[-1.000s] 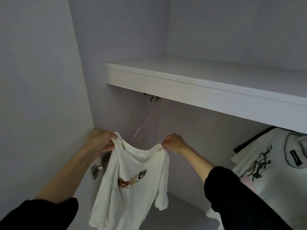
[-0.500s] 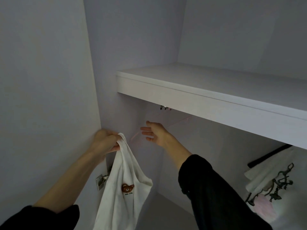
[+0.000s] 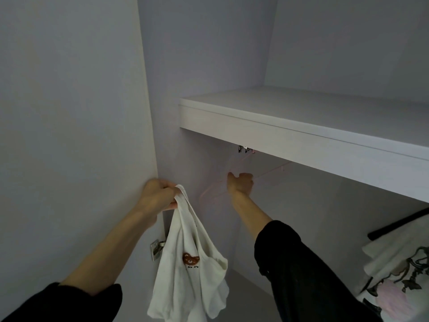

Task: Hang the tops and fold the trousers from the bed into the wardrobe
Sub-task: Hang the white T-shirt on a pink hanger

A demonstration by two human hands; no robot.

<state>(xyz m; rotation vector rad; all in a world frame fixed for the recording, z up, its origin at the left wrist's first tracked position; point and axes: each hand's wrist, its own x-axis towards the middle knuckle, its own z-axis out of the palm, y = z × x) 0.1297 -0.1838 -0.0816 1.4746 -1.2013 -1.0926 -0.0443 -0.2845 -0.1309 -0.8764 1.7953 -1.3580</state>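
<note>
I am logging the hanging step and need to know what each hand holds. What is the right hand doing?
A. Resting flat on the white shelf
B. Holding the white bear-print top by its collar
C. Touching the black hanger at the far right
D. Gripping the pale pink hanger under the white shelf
D: the right hand is curled round the pale pink hanger below the white shelf, while the left hand holds the white bear-print top.

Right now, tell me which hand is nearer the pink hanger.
Right. The right hand grips the pink hanger under the shelf. The left hand is off to its left, apart from it, holding the white top by its neck.
</note>
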